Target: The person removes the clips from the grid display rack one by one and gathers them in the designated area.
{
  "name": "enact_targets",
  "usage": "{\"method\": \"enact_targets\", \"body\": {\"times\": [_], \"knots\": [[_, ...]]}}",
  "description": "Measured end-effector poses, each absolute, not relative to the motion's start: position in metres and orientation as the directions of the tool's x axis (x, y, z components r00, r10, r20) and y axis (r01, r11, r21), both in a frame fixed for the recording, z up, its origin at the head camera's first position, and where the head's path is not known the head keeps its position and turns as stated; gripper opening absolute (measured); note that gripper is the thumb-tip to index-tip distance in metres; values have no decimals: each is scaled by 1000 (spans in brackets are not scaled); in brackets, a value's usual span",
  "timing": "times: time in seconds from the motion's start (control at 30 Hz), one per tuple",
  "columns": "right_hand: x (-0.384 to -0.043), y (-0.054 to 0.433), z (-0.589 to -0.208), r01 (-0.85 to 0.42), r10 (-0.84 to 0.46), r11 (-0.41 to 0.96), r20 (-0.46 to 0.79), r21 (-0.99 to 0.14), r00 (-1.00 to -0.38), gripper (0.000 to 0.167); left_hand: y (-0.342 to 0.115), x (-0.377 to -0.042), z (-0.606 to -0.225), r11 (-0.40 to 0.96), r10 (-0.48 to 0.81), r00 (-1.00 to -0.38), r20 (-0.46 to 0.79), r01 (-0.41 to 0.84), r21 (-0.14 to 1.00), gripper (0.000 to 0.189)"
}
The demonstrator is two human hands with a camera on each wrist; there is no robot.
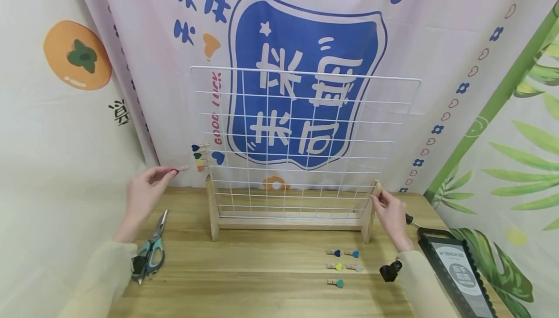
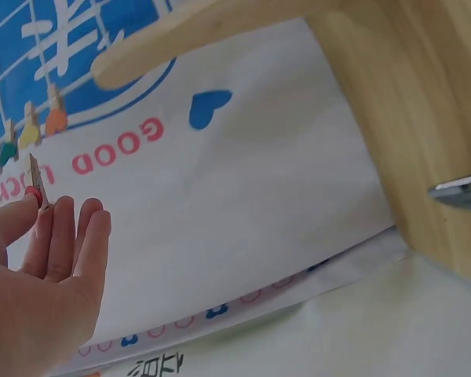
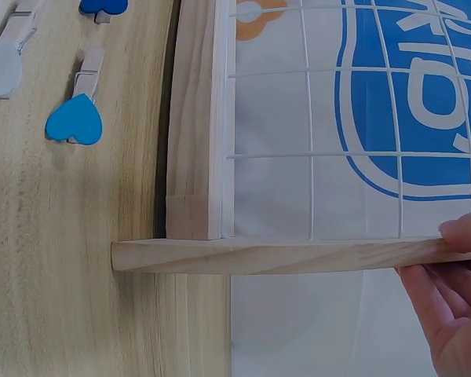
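My left hand (image 1: 146, 192) pinches a small wooden clothespin (image 2: 36, 182) with a red heart between thumb and fingertips, just left of the white wire grid (image 1: 305, 73). Clipped along the grid's left edge are several heart clothespins, among them an orange one (image 2: 56, 119), a yellow one (image 2: 29, 133) and a green one (image 2: 9, 151). The grid stands upright in a wooden stand (image 1: 290, 223). At the other side, my right hand (image 1: 390, 213) grips the top of the stand's right post (image 3: 298, 257), thumb on one face and fingers on the other.
On the table in front of the stand lie several more clothespins, including a yellow one (image 1: 338, 267) and a teal one (image 1: 339, 283). Scissors (image 1: 150, 255) lie near my left forearm. Right of the stand are a screwdriver (image 1: 409, 218) and a black-framed case (image 1: 458, 269). A printed cloth (image 1: 166, 90) hangs behind.
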State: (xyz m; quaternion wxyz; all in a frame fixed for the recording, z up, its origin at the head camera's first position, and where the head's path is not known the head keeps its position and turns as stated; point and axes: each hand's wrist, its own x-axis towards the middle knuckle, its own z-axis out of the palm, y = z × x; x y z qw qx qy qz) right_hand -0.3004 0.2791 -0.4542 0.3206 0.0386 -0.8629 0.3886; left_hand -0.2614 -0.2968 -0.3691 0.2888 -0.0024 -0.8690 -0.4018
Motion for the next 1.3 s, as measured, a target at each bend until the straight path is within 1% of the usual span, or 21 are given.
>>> {"method": "enact_targets", "body": {"times": [0.23,0.37,0.5,0.73,0.93,1.07,1.3], "knots": [[-301,280,-454,-313,188,696,584,-647,-789,28,-278,-256,-401,678,-163,-876,455,235,697,31],[-301,281,-454,-301,190,700,575,-648,-796,29,-265,-256,-416,687,-117,-883,454,258,679,24],[-301,279,-453,-304,186,700,576,-646,-796,29,-249,-254,-430,665,-84,-885,458,292,687,17],[-301,278,-453,-306,184,700,577,-646,-796,28,-229,-251,-457,638,-29,-912,409,298,710,11],[-301,277,-453,-301,183,702,572,-645,-800,27,-220,-252,-486,630,17,-921,389,312,712,6],[-300,277,-452,-296,185,700,567,-649,-803,29,-214,-250,-498,648,33,-933,359,293,703,5],[-300,278,-453,-288,189,701,560,-652,-807,31,-204,-240,-505,672,41,-959,282,235,702,8]]}}
